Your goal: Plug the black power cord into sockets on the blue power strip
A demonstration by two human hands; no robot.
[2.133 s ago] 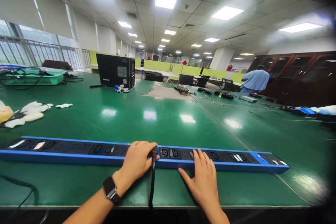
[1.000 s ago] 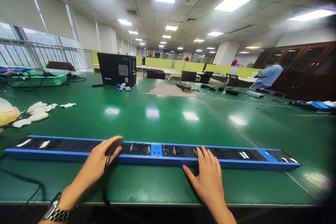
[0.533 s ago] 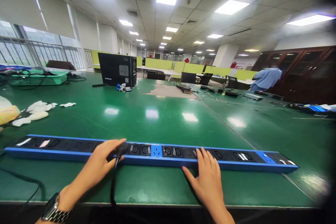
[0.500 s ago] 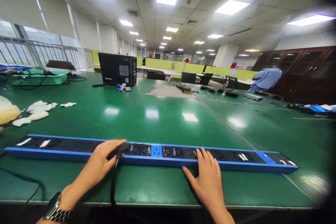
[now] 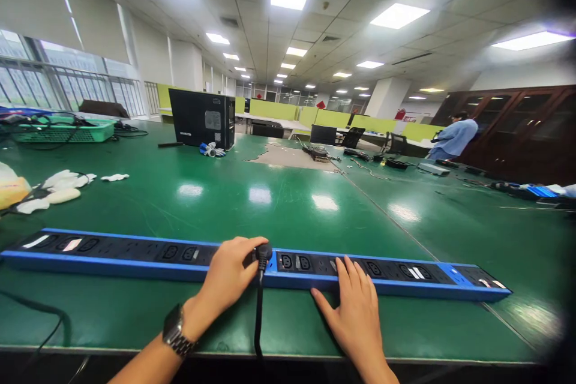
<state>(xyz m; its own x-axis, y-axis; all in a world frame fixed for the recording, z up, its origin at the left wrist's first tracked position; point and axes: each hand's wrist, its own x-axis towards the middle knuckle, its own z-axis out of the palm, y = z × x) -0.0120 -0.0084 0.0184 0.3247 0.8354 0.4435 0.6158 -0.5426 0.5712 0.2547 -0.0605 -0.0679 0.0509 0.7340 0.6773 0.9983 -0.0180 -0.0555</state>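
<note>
A long blue and black power strip (image 5: 135, 252) lies across the green table (image 5: 270, 204) near its front edge. My left hand (image 5: 231, 273), with a watch on the wrist, is closed around a black plug (image 5: 263, 253) that sits at the strip's middle sockets. The plug's black cable (image 5: 258, 318) runs down over the table's front edge. My right hand (image 5: 355, 312) lies flat with fingers spread, its fingertips pressing on the strip to the right of the plug.
White gloves (image 5: 58, 187) and a yellow bag (image 5: 9, 191) lie at the left. A green basket (image 5: 63, 131) and a black computer case (image 5: 202, 119) stand farther back. Another person (image 5: 452, 138) stands at the far right by wooden cabinets. A black cable (image 5: 40, 318) loops at the lower left.
My left hand has carried the plug to the right along the strip, from sockets left of the blue middle socket to the middle. My right hand has stayed on the strip.
</note>
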